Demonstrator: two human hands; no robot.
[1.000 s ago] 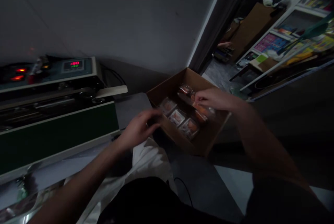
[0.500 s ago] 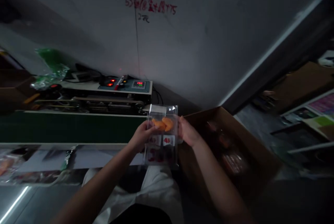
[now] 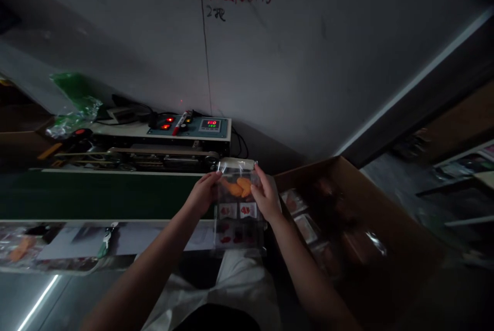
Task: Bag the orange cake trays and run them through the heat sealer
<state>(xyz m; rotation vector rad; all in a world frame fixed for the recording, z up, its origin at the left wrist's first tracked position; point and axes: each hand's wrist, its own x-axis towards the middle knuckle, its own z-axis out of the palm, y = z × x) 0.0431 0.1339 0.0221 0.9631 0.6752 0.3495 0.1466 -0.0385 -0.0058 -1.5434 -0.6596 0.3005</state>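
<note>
Between my hands is a clear plastic bag (image 3: pixel 239 223) with orange pieces shaped like chicken wings and drumsticks, small white packets with red print, and dark red items lower down. My left hand (image 3: pixel 205 190) grips its left edge near the top, thumb in front. On the opposite edge, my right hand (image 3: pixel 266 194) pinches the upper corner, fingers closed on the plastic. The bag hangs upright at the right end of a green conveyor belt (image 3: pixel 104 194). Just behind it stands a sealing machine (image 3: pixel 162 153) with lit red switches and a digital display.
An open cardboard box (image 3: pixel 386 207) with several packed bags sits low on my right. A red marker (image 3: pixel 180 124) lies on the machine's top. Crumpled green and clear plastic (image 3: pixel 75 99) is at the back left. Keys (image 3: pixel 105 243) hang below the belt's front edge.
My right hand has moved up the bag's right edge to its top corner, and my left hand has shifted slightly left and up. The view has tilted down a little.
</note>
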